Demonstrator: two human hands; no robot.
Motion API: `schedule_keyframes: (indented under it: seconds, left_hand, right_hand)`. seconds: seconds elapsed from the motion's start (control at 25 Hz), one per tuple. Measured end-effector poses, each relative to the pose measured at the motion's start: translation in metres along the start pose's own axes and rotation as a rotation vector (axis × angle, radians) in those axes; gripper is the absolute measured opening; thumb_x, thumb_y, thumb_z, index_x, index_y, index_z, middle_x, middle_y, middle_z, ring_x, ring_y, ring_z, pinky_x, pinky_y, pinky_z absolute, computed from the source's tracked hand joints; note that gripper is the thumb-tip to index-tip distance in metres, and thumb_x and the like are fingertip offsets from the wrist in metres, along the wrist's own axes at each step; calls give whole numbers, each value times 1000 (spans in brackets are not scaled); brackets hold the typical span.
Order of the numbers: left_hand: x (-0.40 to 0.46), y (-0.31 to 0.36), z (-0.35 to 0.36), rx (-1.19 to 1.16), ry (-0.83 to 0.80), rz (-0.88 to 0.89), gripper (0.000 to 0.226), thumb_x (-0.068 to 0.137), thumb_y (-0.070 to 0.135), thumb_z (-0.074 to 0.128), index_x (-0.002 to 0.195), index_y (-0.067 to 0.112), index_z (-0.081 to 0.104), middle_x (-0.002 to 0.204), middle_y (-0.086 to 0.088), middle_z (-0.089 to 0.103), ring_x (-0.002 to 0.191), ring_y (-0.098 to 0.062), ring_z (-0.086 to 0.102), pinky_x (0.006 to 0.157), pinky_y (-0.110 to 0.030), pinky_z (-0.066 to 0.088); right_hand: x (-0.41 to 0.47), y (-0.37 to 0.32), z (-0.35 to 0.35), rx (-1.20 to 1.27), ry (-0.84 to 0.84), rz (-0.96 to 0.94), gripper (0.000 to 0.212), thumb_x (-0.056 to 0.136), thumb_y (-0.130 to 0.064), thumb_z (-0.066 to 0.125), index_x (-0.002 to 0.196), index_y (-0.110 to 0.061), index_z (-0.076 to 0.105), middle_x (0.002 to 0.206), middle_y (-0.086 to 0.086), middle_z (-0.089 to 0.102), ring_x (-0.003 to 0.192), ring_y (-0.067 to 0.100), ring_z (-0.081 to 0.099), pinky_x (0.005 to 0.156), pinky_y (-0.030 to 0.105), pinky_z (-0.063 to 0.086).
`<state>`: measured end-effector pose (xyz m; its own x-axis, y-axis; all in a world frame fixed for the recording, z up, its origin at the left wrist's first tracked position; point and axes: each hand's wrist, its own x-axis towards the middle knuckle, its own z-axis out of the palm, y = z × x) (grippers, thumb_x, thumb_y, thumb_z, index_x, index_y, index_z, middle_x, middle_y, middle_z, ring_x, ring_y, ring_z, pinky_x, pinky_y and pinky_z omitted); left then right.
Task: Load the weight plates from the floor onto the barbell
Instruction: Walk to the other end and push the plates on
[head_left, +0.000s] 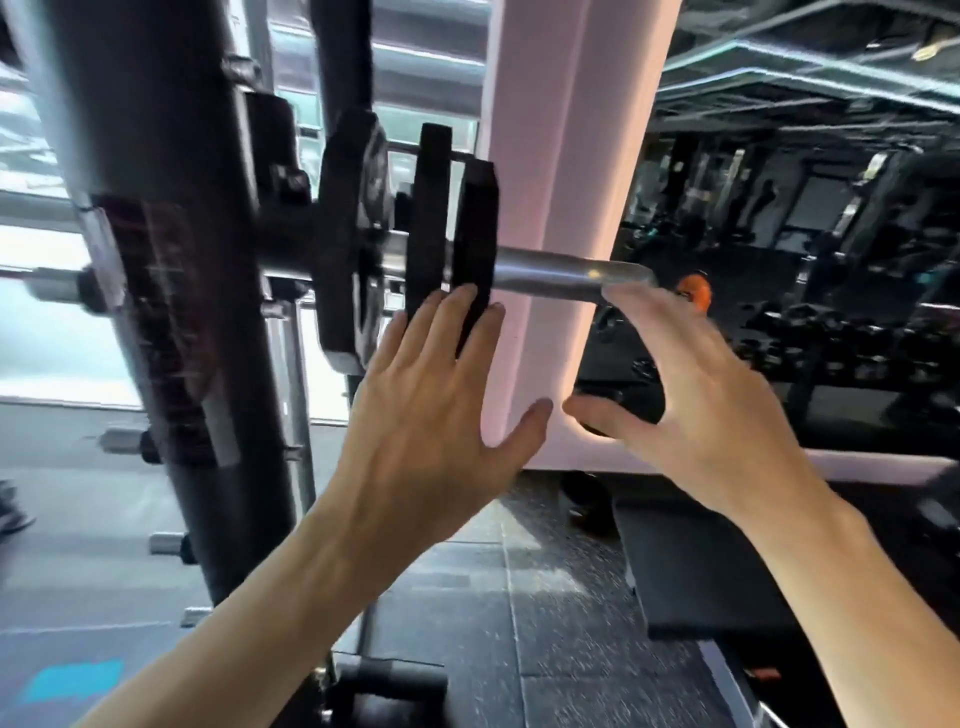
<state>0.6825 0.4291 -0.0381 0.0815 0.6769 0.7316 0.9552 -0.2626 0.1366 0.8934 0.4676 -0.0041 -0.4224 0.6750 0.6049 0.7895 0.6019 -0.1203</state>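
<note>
Left hand (431, 400), fingers straight, presses the outer plate (475, 234), apparently touching; right hand (691, 395) hovers empty. Push squarely along the sleeve (566, 273).

Strong daylight from blown-out white windows (36, 332) at left, washing out detail there. Dim, murky right side, dark racks of black dumbbells (831, 338) barely readable. Soft glow along the pale pink pillar (550, 156). Small bright glint on the silver steel barbell sleeve (566, 273). Motion blur smearing the black upright post (156, 260). Wide-angle bending toward the edges.
</note>
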Motion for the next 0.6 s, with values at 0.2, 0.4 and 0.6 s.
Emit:
schedule_keyframes:
  seconds: [0.2, 0.4, 0.6]
  left_hand:
    - [31, -19, -31, 45, 388, -71, 41, 91, 17, 57, 130, 3, 58, 133, -8, 58, 121, -20, 57, 104, -30, 46]
    - [91, -48, -40, 280, 374, -284, 64, 81, 24, 74, 139, 13, 50, 140, -4, 49, 121, -24, 56, 100, -41, 50]
    - [130, -63, -24, 375, 110, -479, 84, 80, 32, 75, 152, 30, 32, 141, -1, 46, 116, -28, 60, 93, -49, 53]
  right_hand:
    - [86, 8, 11, 254, 55, -250, 95, 76, -84, 51, 153, -36, 26, 158, -12, 30, 145, 6, 29, 109, 53, 41]
    - [156, 2, 18, 332, 12, -433, 105, 67, -77, 69, 154, -34, 27, 165, -6, 17, 150, 16, 21, 111, 46, 33]
    - [196, 3, 47, 359, -136, -536, 116, 55, -90, 63, 153, -45, 18, 166, -5, 7, 153, 25, 12, 112, 64, 31]
